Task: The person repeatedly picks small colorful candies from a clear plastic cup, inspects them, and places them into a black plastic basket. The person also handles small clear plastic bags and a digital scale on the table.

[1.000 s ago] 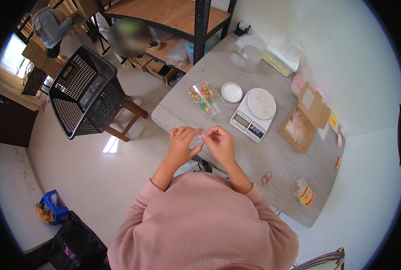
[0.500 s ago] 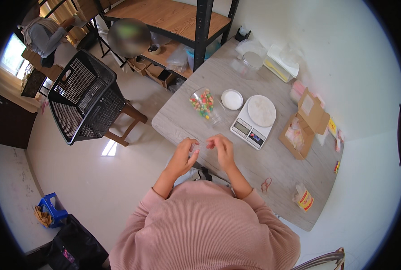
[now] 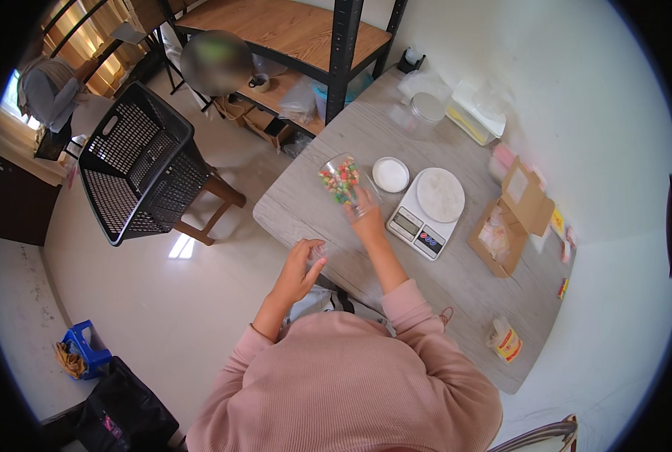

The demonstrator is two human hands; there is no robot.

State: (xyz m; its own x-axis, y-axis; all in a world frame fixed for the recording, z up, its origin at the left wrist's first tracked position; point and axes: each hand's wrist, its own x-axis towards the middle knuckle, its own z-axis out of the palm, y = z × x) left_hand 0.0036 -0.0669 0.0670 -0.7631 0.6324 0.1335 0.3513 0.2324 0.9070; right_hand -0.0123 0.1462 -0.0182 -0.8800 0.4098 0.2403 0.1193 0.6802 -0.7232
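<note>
My left hand [image 3: 300,270] is over the table's near edge, its fingers curled around a small clear plastic bag [image 3: 318,253] that barely shows. My right hand [image 3: 365,212] reaches forward with fingers extended into the mouth of a clear jar [image 3: 361,178], which seems to lie on its side. Colourful small candies [image 3: 340,178] in red, orange, green and yellow fill its far part. To the right of the jar is a round white lid [image 3: 390,174]. A white kitchen scale [image 3: 426,212] with a round plate stands right of my right hand, nothing on its plate.
An opened cardboard box [image 3: 497,233], a lidded clear jar [image 3: 426,110] and a white tub [image 3: 478,113] line the table's wall side. A yellow-labelled packet [image 3: 506,343] lies near right. Black shelving [image 3: 343,60] borders the far edge; a black crate [image 3: 136,162] stands left. Another person [image 3: 53,90] is far left.
My right hand has left its place beside my left hand and moved forward into the jar's mouth. My left hand has stayed near the table edge.
</note>
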